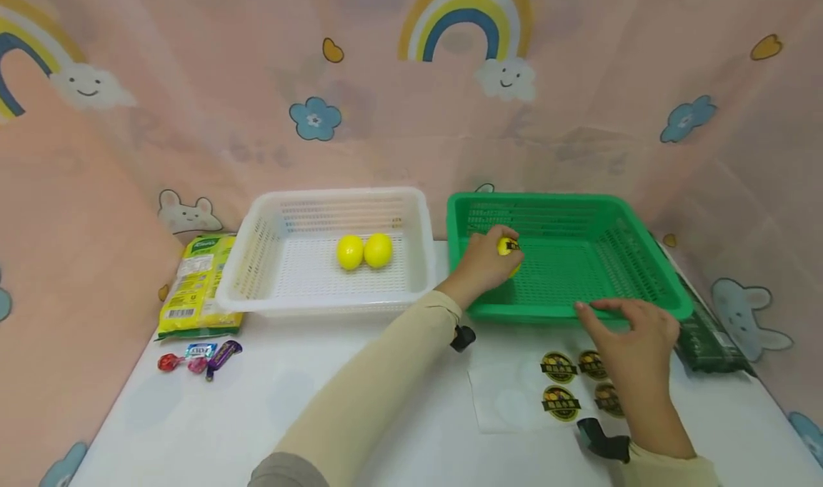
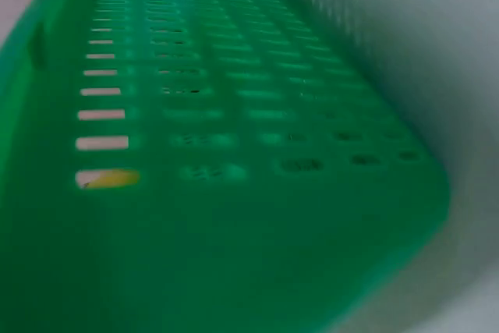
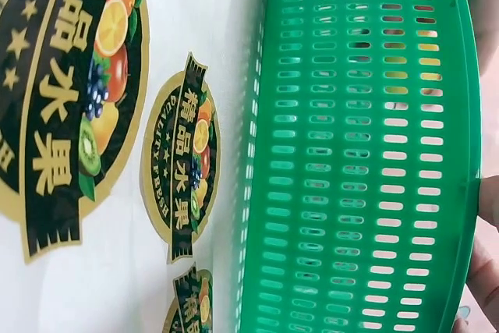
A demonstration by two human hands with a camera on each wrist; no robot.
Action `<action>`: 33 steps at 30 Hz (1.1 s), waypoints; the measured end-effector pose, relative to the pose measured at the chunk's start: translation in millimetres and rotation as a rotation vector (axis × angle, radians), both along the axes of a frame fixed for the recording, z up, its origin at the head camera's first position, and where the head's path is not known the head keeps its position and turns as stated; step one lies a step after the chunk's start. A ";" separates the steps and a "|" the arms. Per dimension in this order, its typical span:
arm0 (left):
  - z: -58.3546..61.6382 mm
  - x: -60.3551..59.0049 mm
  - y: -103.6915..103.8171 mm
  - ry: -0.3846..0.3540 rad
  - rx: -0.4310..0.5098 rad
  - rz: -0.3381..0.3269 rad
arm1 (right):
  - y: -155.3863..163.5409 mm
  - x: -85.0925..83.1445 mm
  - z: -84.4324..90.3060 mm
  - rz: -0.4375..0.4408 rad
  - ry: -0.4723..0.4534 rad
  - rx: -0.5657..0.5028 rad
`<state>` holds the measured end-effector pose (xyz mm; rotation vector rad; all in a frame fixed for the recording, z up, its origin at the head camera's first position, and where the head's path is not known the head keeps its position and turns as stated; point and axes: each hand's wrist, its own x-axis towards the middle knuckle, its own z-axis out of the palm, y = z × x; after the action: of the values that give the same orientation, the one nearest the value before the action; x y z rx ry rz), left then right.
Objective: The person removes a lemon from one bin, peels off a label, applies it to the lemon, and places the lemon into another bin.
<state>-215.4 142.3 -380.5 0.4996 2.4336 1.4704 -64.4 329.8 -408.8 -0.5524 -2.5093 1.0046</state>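
My left hand [image 1: 485, 262] is over the left part of the green basket [image 1: 649, 255], gripping a yellow ball [image 1: 506, 246] that carries a black-and-gold sticker. At the basket's front rim, my right hand [image 1: 639, 337] rests its thumb and fingertips, holding nothing that I can see. Below that rim, partly behind the right hand, round black-and-gold fruit stickers [image 1: 559, 366] lie on a pale backing sheet [image 1: 504, 401]. The left wrist view shows only the green basket wall [image 2: 234, 247] close up. Through the slots in the right wrist view, a bit of yellow shows.
A white basket [image 1: 321, 305] stands left of the green one, holding two yellow balls [image 1: 378, 250]. Further left lie a yellow packet [image 1: 199, 287] and several wrapped sweets [image 1: 221, 358]. A dark green packet [image 1: 714, 344] lies at the right, beside the green basket.
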 end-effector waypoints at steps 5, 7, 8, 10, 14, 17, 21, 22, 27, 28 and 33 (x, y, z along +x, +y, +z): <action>-8.2 -9.8 12.1 -0.026 -0.180 -0.048 | 0.3 -2.0 1.5 0.007 -0.013 0.000; -10.8 -10.4 13.9 -0.014 -0.223 -0.058 | -0.4 -2.0 1.7 0.007 -0.021 -0.006; -12.0 -10.6 14.7 -0.004 -0.244 -0.067 | -0.7 -1.8 1.9 0.006 -0.027 -0.008; -13.2 -10.7 16.4 0.020 -0.277 -0.087 | -0.9 -1.3 2.3 0.001 -0.036 -0.010; -14.8 -11.2 19.6 -0.001 -0.286 -0.081 | -0.2 -0.6 3.0 -0.001 -0.040 -0.004; -15.1 -11.8 21.0 -0.027 -0.261 -0.065 | 1.3 -1.0 2.8 0.005 -0.024 0.009; -13.9 -12.0 20.6 -0.020 -0.256 -0.087 | 1.8 -1.1 3.4 -0.002 -0.031 -0.003; -13.7 -12.0 20.3 -0.018 -0.258 -0.095 | 1.7 -1.0 3.5 -0.005 -0.038 -0.012; -12.9 -11.7 18.7 -0.004 -0.248 -0.110 | 1.6 -0.6 3.2 -0.004 -0.045 -0.027; -12.7 -11.6 18.5 0.000 -0.245 -0.110 | 1.7 -0.6 2.8 -0.003 -0.043 -0.027; -13.2 -11.1 17.7 0.041 -0.176 -0.090 | 0.8 -1.0 2.4 -0.003 -0.036 -0.032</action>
<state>-226.5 160.0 -393.7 0.5969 2.5068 1.2086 -65.4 330.6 -406.3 -0.5888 -2.5273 1.0441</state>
